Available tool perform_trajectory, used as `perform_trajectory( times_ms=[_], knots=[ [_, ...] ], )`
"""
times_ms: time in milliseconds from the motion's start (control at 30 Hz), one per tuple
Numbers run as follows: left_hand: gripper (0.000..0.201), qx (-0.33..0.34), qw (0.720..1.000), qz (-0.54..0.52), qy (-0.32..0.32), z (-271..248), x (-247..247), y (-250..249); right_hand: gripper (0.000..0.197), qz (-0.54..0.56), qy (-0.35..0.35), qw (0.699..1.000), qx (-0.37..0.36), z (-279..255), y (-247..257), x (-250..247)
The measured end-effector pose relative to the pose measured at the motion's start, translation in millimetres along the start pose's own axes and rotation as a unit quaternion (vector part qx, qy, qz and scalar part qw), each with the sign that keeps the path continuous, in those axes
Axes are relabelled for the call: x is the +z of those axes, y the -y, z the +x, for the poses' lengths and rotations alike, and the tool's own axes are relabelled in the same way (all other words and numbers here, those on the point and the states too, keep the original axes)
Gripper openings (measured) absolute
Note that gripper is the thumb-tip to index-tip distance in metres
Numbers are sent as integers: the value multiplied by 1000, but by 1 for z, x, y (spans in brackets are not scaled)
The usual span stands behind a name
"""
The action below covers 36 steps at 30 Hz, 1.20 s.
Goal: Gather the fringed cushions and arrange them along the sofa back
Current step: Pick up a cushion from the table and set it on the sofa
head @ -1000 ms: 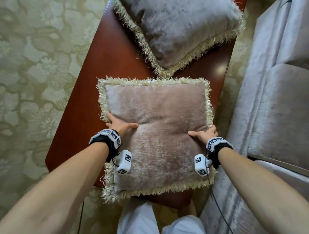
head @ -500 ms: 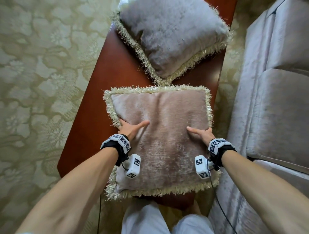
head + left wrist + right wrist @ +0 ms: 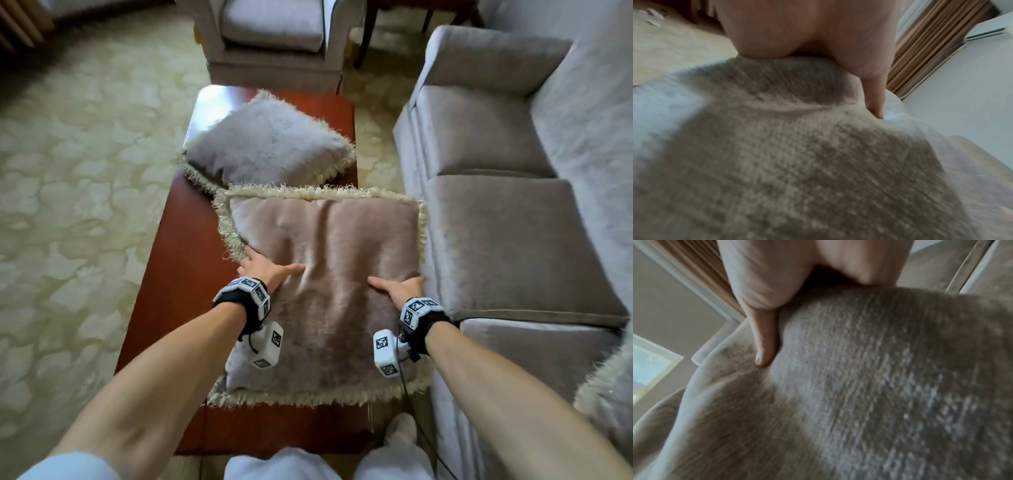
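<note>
Both bare arms stretched forward, banded wrists level, left hand (image 3: pixel 265 265) gripping with thumb laid on top, right hand (image 3: pixel 399 287) mirroring it, fingers tucked out of sight beneath

Taupe fringed cushion (image 3: pixel 325 274) held above the table, second grey fringed cushion (image 3: pixel 267 147) lying flat beyond it.

My count from the head camera

I see three fringed cushions: one held (image 3: pixel 325 274), one on the table (image 3: pixel 263 147), one partly visible at the right edge (image 3: pixel 609 387); one sofa (image 3: pixel 513 212), one armchair (image 3: pixel 274 34), one table (image 3: pixel 171 274).
</note>
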<state>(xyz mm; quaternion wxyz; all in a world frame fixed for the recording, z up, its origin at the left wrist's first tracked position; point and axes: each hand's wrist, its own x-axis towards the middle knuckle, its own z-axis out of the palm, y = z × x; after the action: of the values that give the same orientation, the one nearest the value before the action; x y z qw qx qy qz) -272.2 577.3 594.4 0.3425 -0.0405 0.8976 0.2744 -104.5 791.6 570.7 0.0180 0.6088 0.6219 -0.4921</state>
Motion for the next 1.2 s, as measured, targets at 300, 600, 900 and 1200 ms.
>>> perform_trajectory(
  times_ms=[300, 600, 900, 1200],
  knots=[
    [145, 114, 993, 12, -25, -107, 81, -140, 117, 81, -81, 993, -32, 11, -18, -183],
    [142, 171, 985, 5, -32, -204, 191, -255, 122, 133, -120, 983, -48, 29, -55, -361],
    [147, 228, 973, -30, -10, -223, 250, -351, 125, 125, -179, 974, -55, 57, -50, -466],
    [141, 251, 967, -27, 27, -155, 274, -449, 110, 148, -199, 968, -35, 131, 8, -487]
  ],
)
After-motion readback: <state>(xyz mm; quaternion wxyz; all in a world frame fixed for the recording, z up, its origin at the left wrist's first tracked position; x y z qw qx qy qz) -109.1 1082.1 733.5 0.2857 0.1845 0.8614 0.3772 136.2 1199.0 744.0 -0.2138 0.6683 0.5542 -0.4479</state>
